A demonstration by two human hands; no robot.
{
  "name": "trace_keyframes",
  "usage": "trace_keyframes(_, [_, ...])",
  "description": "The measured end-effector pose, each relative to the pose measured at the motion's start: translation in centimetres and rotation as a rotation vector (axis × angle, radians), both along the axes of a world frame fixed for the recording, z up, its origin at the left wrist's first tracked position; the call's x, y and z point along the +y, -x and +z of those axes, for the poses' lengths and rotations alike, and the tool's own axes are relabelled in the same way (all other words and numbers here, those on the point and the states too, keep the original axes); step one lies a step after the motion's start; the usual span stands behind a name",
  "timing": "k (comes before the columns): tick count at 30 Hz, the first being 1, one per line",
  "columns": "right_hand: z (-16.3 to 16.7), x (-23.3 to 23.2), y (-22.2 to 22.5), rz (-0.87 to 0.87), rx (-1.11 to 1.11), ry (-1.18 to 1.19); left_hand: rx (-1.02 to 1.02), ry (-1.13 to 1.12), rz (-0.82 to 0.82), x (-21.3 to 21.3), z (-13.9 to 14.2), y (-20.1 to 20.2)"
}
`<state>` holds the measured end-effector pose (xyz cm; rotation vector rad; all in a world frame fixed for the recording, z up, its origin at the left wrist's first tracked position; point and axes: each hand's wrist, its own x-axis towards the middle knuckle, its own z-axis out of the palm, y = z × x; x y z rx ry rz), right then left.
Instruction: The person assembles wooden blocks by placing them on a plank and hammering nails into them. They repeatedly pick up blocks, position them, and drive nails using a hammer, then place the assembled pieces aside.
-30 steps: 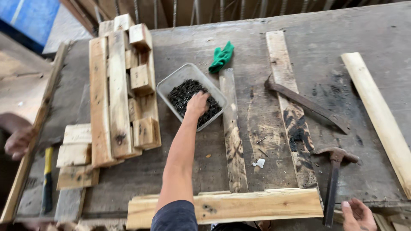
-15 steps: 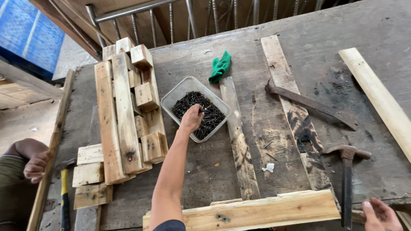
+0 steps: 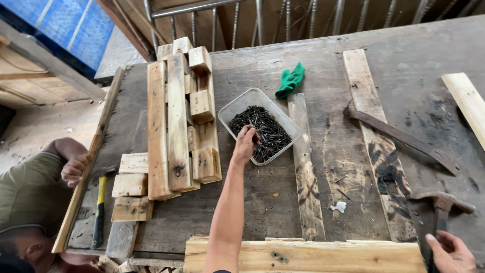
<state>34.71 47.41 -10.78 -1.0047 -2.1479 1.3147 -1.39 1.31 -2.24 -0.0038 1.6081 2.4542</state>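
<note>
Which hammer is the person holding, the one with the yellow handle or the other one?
The rusty-headed hammer at the table's right edge: the right hand grips its handle. The yellow-handled hammer lies untouched at the left edge, beside another person's hand.

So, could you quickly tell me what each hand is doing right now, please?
Left hand: fingers pinched on dark nails in the clear plastic tub.
Right hand: closed on the hammer handle.
</note>
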Motion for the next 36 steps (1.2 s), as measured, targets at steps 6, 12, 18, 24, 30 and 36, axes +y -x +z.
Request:
trace_keyframes(6, [3.7, -2.3, 3.3, 0.091, 0.026, -0.474, -0.124, -0.305, -0.05, 1.1, -0.6, -2.5])
trace_keyframes(12, [5.2, -17.6, 15.3, 0.589, 0.211, 0.672, -0.164, -0.132, -0.172, 7.9, -1.7, -12.3])
trace_keyframes(18, [5.9, -24.4, 18.0, 0.613, 0.405, 0.54, 0.104, 0.259, -0.191, 8.0, -1.5, -16.4])
trace_keyframes(24, [6.2, -26.7, 17.7, 0.53, 0.355, 0.618, -0.017, 0.287, -0.022, 5.8, -1.5, -17.1])
trace_keyframes(30, [3.5, -26.6, 18.1, 0.423, 0.345, 0.715, -0.152, 0.367, 0.082, 4.0, -2.4, -14.0])
trace_keyframes(36, [2.7, -23.9, 16.8, 0.315, 0.436, 1.045, 0.138, 0.319, 0.151, 2.8, -1.9, -6.3])
